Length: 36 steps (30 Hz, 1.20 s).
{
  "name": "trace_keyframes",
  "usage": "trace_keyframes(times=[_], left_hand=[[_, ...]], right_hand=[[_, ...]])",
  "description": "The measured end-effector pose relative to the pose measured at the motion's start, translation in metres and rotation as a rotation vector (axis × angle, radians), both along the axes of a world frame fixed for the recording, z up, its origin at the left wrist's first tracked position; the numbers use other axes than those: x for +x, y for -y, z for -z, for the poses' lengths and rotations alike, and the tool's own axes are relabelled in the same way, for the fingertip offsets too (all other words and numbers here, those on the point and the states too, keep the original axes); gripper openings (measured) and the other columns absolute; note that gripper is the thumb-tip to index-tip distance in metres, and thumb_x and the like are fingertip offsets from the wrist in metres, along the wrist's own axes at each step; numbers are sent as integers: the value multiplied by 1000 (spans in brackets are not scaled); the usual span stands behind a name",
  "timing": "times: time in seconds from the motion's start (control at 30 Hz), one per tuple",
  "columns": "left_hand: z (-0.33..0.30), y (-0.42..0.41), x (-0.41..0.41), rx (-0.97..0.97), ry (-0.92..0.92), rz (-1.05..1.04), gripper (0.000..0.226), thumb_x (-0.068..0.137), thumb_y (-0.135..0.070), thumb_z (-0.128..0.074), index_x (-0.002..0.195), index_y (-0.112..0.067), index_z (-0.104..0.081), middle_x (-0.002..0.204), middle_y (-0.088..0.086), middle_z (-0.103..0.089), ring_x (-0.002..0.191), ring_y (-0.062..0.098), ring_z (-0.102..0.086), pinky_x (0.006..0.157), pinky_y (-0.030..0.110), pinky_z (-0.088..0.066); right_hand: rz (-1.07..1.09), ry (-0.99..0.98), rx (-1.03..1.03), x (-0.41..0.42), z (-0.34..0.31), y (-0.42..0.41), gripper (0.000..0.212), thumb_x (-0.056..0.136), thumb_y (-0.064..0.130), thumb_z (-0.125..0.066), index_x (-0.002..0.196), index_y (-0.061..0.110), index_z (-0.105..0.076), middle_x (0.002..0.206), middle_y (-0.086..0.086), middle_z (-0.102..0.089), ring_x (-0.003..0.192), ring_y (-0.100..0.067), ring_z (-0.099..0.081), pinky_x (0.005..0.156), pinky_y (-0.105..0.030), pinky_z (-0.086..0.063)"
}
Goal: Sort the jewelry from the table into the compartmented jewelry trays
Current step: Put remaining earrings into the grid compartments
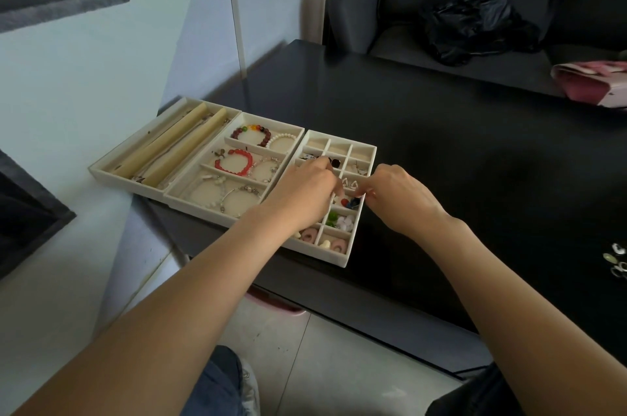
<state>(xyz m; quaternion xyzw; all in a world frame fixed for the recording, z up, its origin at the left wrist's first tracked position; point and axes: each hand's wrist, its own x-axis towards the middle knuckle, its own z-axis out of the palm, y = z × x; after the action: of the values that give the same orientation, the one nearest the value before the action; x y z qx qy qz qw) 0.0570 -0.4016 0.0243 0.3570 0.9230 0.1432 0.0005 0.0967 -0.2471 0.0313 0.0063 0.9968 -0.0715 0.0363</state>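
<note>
A glossy black desk carries everything; three cream trays sit side by side along its left edge, touching one another; the roll tray lies farthest left and partly overhangs that edge; the bracelet tray is in the middle; the small-compartment tray reaches the near edge; a pink packet rests at the far right edge; a few loose jewelry pieces lie near the right edge.

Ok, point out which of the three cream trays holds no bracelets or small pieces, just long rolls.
The leftmost cream tray, at the table's left end: it holds long beige rolls. The middle tray has bead bracelets; the right small-compartment tray has earrings.
</note>
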Motion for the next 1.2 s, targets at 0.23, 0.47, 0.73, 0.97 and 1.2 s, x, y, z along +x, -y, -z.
trace_keyframes(times=[0.23, 0.47, 0.73, 0.97, 1.2], left_hand=[[2, -9, -4, 122, 303, -94, 22, 93, -11, -53, 102, -16, -73, 127, 1, -53, 103, 15, -58, 94, 28, -45], [5, -15, -6, 207, 419, -164, 21, 92, -21, -57, 105, -14, -72, 107, 3, -68, 85, 11, -62, 68, 14, -40], [14, -25, -7, 284, 398, -263, 9, 79, -15, -73, 87, -12, -76, 95, 1, -72, 91, 14, -64, 81, 22, -45], [13, -23, -9, 254, 375, -266, 12, 82, -18, -69, 92, -17, -77, 81, -5, -67, 69, 4, -54, 62, 15, -38], [13, -24, -8, 208, 357, -296, 16, 82, -20, -70, 94, -12, -76, 93, 3, -71, 90, 17, -64, 86, 32, -50]], right_hand=[[0, 2, -18, 1, -2, 1, 31, 96, 16, -52, 123, 25, -62, 118, -5, -52, 101, -16, -53, 80, -29, -52], [4, 7, -58, 1, -1, -2, 28, 95, 15, -54, 119, 25, -65, 116, -4, -54, 101, -17, -56, 82, -30, -53], [-17, -33, -3, 1, -4, 0, 25, 96, 16, -49, 110, 21, -69, 108, -3, -52, 87, -13, -52, 71, -28, -52], [-79, 3, 95, 2, -5, 6, 26, 96, 16, -48, 115, 19, -65, 111, -2, -48, 102, -17, -47, 74, -30, -49], [-39, 62, 47, -2, -1, 9, 22, 96, 19, -47, 103, 13, -67, 95, -1, -50, 83, -14, -50, 69, -30, -49]])
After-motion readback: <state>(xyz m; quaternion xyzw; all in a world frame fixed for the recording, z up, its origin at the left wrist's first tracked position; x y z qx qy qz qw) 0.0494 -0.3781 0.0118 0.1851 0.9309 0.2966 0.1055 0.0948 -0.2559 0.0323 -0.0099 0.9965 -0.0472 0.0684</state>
